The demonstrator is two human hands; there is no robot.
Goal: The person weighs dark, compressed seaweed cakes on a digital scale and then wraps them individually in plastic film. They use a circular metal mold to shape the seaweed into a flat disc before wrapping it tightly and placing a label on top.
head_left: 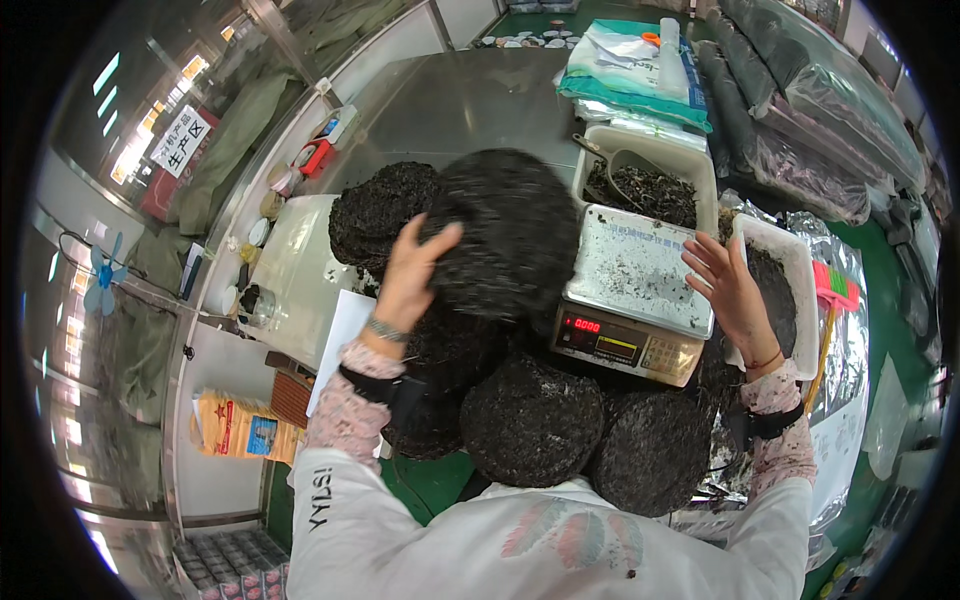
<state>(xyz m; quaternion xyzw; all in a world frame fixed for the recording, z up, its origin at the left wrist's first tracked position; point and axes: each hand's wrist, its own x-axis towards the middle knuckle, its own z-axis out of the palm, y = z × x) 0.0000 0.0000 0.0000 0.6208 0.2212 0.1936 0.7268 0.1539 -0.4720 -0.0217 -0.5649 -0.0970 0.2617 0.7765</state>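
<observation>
A dark, round, pressed cake (pixel 505 235) of dried leafy material is blurred by motion to the left of the scale. My left hand (pixel 412 275) grips its left edge; some of the fingers are hidden. Fingers spread and holding nothing, my right hand (pixel 725 285) hovers by the right edge of the scale's pan. The digital scale (pixel 630 335) carries only dark crumbs on its metal pan (pixel 640 265). More dark cakes are piled beneath and behind the blurred one, such as the far-left cake (pixel 378 215). Closer to my body lie a middle cake (pixel 532 420) and a right cake (pixel 650 450).
Behind the scale stands a white bin (pixel 708 160) of loose dark flakes with a scoop (pixel 630 175) in it. Another white bin (pixel 803 300) is at the right, near a green-and-pink brush (pixel 835 287). Plastic packaging (pixel 640 80) is stacked at the back.
</observation>
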